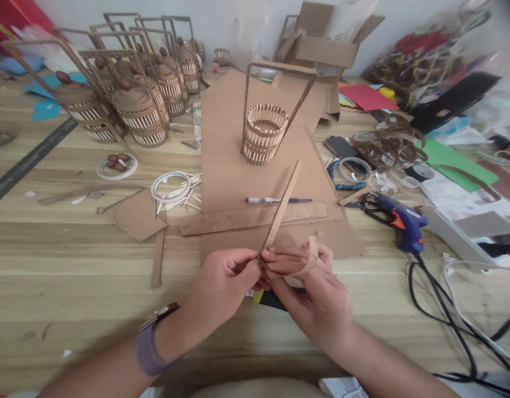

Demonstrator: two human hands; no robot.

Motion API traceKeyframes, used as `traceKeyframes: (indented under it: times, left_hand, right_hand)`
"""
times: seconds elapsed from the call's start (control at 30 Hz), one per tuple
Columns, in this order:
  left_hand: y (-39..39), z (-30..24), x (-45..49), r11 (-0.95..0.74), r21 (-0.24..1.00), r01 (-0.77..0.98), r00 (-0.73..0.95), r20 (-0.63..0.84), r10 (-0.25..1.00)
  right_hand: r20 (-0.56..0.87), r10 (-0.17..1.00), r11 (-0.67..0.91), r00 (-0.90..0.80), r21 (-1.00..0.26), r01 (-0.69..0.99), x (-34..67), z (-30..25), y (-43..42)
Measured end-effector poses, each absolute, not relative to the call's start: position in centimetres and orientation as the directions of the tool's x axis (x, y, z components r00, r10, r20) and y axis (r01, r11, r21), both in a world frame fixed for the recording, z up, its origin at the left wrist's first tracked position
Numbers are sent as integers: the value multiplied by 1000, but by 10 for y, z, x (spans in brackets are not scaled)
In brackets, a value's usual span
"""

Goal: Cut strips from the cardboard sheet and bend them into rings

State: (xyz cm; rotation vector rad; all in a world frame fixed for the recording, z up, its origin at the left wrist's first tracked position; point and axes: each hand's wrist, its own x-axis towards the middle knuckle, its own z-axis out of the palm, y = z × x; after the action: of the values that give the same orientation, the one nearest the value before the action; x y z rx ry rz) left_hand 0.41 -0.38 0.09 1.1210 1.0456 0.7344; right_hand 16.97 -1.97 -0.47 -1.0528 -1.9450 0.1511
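Note:
My left hand (228,282), with a watch at the wrist, pinches the near end of a narrow cardboard strip (285,204). The strip slants up and away over the table. My right hand (321,293) grips the same end, fingertips against those of the left. A thin paper strip (312,249) curls over the right fingers. Below the hands shows a yellow and black object (271,299), partly hidden; whether it is held or lying there I cannot tell. Beyond the strip, a small basket (263,135) of pale sticks with a tall cardboard handle stands on a cardboard sheet (222,166).
A pen (259,200) and a cardboard bar (230,220) lie ahead of my hands. Several lidded stick baskets (141,113) stand back left. At right are a blue glue gun (406,224) with cables, a tape roll (355,170) and curled brown strips (388,146). A cardboard box (325,50) stands behind.

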Motion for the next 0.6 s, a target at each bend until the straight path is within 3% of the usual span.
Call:
traceKeyframes:
  times: [0.17, 0.27, 0.4, 0.6]
  left_hand:
    - [-5, 3, 3, 296, 955, -4, 402, -269, 875]
    - [-4, 0, 1, 330, 944, -26, 438, -286, 852]
    - [-2, -1, 0, 285, 958, -28, 468, -240, 850]
    - [-2, 2, 1, 280, 960, -22, 450, -240, 860]
  right_hand:
    - [504, 858, 494, -102, -753, 434, 173, -5, -17]
    - [419, 905, 411, -71, -822, 393, 175, -7, -16]
    - [527, 840, 525, -128, -730, 438, 174, -7, -16]
    - [637, 724, 628, -264, -451, 635, 174, -5, -16]
